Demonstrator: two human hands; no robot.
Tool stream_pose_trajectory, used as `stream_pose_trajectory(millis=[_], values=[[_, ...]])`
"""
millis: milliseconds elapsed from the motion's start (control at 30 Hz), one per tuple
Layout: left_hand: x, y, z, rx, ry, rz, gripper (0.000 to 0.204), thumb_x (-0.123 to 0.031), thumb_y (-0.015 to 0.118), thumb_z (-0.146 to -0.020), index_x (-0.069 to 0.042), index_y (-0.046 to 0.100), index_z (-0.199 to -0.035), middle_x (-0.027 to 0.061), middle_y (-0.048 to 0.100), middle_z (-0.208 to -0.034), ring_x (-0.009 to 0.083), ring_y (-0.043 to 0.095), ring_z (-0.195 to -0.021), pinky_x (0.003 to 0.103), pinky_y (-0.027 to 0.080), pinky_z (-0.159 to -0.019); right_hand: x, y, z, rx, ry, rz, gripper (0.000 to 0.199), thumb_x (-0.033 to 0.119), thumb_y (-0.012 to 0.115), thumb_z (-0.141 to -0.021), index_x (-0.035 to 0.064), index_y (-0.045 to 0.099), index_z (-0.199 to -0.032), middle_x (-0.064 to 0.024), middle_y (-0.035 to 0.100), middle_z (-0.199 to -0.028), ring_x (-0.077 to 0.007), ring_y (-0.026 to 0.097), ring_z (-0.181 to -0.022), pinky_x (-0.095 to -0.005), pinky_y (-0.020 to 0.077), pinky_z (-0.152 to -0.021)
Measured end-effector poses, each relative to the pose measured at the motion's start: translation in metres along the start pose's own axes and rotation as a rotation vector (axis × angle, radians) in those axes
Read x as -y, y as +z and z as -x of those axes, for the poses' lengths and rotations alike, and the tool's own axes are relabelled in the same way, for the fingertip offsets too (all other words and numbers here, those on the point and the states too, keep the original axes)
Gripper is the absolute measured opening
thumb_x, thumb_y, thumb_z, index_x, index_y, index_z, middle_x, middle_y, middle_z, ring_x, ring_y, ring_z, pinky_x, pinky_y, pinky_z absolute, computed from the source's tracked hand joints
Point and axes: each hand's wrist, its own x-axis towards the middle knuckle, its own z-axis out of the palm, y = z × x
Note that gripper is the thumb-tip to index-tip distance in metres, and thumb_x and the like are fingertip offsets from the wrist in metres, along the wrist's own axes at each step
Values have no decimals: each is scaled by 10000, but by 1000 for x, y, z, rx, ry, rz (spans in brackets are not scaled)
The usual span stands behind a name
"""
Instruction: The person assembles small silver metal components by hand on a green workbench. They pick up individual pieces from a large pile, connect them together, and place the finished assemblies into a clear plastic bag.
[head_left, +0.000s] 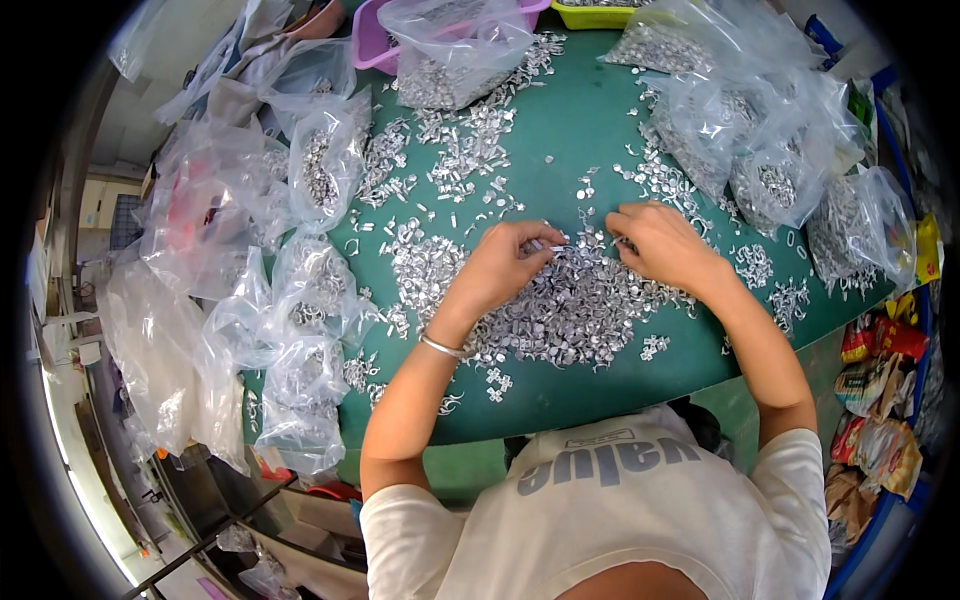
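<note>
A wide heap of small silvery metal parts (pixel 570 310) lies in the middle of a green table (pixel 590 130). My left hand (pixel 505 265) rests at the heap's upper left, fingers pinched on a small metal part (pixel 545 244). My right hand (pixel 660 245) sits at the heap's upper right, fingers curled down into the parts; what it grips is hidden. A thin silver bangle (pixel 440 346) circles my left wrist. The two hands are close together, nearly touching at the fingertips.
Clear plastic bags of metal parts (pixel 320 180) crowd the left side, with more bags (pixel 770 150) at the right and one at the back (pixel 450 60). A pink bin (pixel 370 40) and a yellow-green tray (pixel 590 15) stand at the far edge. Snack packets (pixel 880 380) lie at the right.
</note>
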Motion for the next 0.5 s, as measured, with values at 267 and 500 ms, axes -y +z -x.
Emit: stream_pose_trajectory(millis=[267, 500], values=[[-6, -2, 16, -22, -141, 98, 178, -20, 587, -820, 8, 602, -996, 24, 591, -762, 83, 501, -645, 248, 426, -595, -8, -1, 19, -160, 120, -259, 112, 51, 548, -701, 8, 501, -793, -128, 540, -742, -305, 528, -694, -393, 430, -627], [8, -2, 28, -80, -149, 667, 248, 39, 538, -837, 18, 558, -1084, 19, 589, -830, 75, 520, -692, 203, 429, -640, -14, 12, 24, -204, 121, -1478, 86, 117, 468, -792, 53, 484, -847, -76, 527, -733, -140, 432, -583, -246, 335, -519]])
